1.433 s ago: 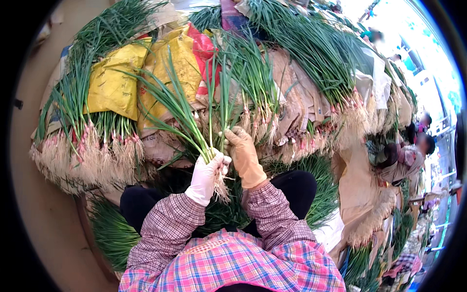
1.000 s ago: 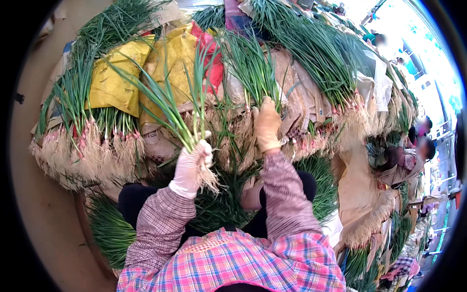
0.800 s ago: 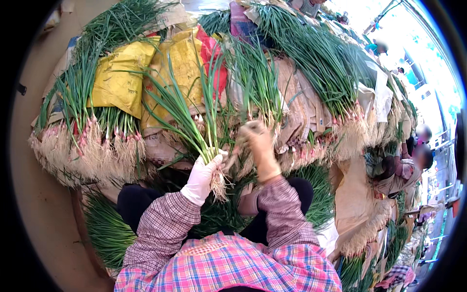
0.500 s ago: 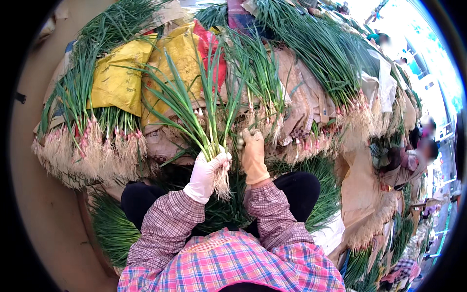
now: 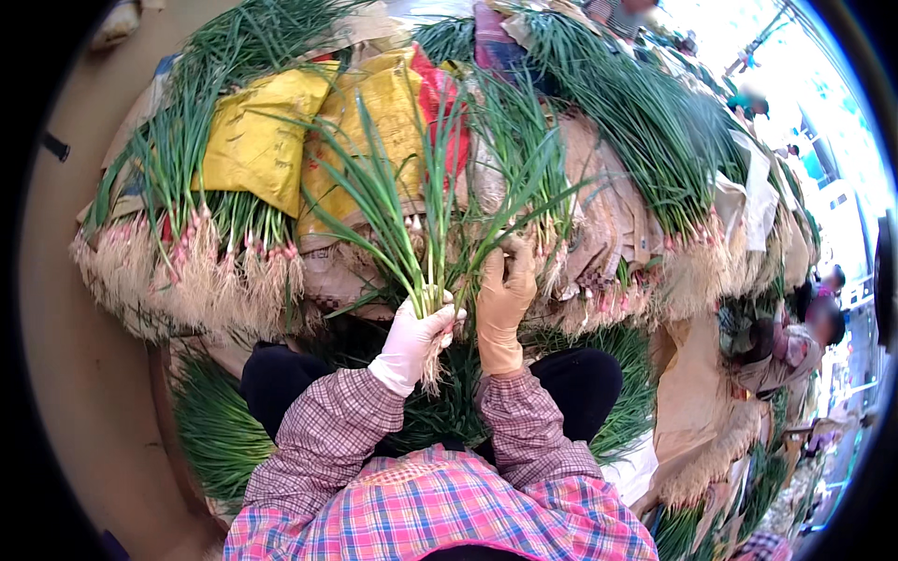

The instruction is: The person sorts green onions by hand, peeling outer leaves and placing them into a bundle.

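The left hand (image 5: 413, 338), in a white glove, is clenched around a small bunch of green spring onions with pale roots (image 5: 412, 234), gripping it just above the roots. The bunch stands roughly upright in the view: its long axis runs away from the person, root tuft hanging below the fist toward the lap, green leaves fanning out upward and to both sides over the piles beyond. The right hand (image 5: 503, 299), in a tan glove, sits just beside the left, fingers curled near the stalks at the bunch's right edge; whether it pinches a stalk cannot be told. Both arms wear plaid pink sleeves (image 5: 327, 439).

Behind the bunch lie large heaps of bundled spring onions with reddish bulbs and straw-coloured roots (image 5: 187, 262), roots pointing toward the person, resting on yellow sacks (image 5: 253, 140) and brown paper (image 5: 599, 215). More loose green onions (image 5: 215, 430) lie around the person's dark-trousered knees (image 5: 281, 374). Another person (image 5: 804, 327) crouches at the right edge.
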Motion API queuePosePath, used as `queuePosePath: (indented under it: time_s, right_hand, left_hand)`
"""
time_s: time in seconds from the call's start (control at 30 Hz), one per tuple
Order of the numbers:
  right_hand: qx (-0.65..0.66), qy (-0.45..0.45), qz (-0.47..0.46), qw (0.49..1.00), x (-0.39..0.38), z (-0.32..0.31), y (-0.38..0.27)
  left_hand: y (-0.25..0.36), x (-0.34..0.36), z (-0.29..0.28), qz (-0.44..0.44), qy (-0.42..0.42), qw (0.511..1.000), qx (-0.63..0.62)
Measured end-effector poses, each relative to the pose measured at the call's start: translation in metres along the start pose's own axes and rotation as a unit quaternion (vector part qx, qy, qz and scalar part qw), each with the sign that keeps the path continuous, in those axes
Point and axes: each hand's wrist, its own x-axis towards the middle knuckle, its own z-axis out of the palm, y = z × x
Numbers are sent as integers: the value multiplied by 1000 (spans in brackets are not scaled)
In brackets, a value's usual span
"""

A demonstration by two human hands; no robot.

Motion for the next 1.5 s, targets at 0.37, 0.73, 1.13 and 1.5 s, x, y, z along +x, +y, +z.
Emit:
queuePosePath:
  time_s: [0.37, 0.73, 1.13, 1.5]
  right_hand:
    - [211, -95, 215, 949, -20, 8, 6]
    - [437, -124, 427, 782, -19, 8, 20]
    - [463, -428, 331, 702, 18, 1, -19]
    - [-82, -209, -65, 972, 18, -8, 36]
  left_hand:
    - [-5, 5, -5, 0, 22, 1000, -17]
    - [-1, 4, -8, -11, -51, 997, -53]
    - [25, -8, -13, -130, -224, 956, -137]
    - [40, -13, -8, -75, -272, 943, -179]
